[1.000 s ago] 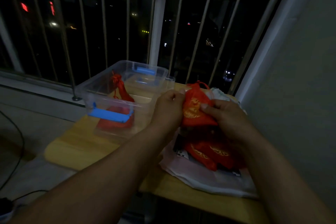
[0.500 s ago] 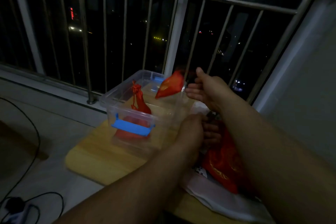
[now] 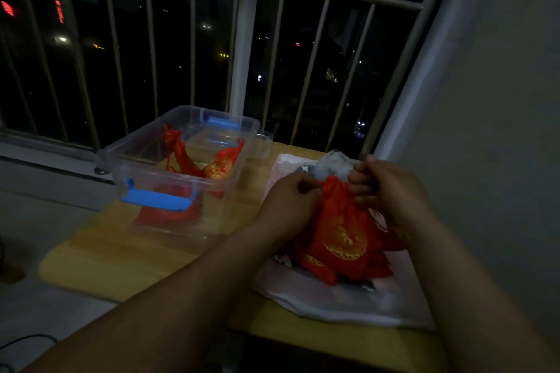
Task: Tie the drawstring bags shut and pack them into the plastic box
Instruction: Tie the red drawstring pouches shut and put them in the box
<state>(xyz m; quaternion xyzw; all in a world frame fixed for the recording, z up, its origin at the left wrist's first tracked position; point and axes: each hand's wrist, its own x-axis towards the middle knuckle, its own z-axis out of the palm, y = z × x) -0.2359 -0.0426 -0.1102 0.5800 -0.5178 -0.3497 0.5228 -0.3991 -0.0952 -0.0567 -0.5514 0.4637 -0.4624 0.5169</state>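
Observation:
A clear plastic box (image 3: 142,157) with blue latches stands on the left of the wooden table (image 3: 109,251). Inside it lie red drawstring bags (image 3: 219,165), one leaning on the right wall. To the right, a red bag with gold print (image 3: 339,230) stands up from a pile of red bags. My left hand (image 3: 288,203) grips the left side of its mouth. My right hand (image 3: 385,188) pinches the right side of the mouth. The drawstring itself is too dark to make out.
The bag pile lies on a white plastic sheet (image 3: 333,303) at the table's right. The box's clear lid (image 3: 260,145) sits behind the box. A metal railing (image 3: 242,39) runs along the far side and a wall (image 3: 500,130) stands close on the right.
My right hand tossed a tied red bag into the box, where it now leans on the right wall. Both hands came back to the pile and took hold of another bag.

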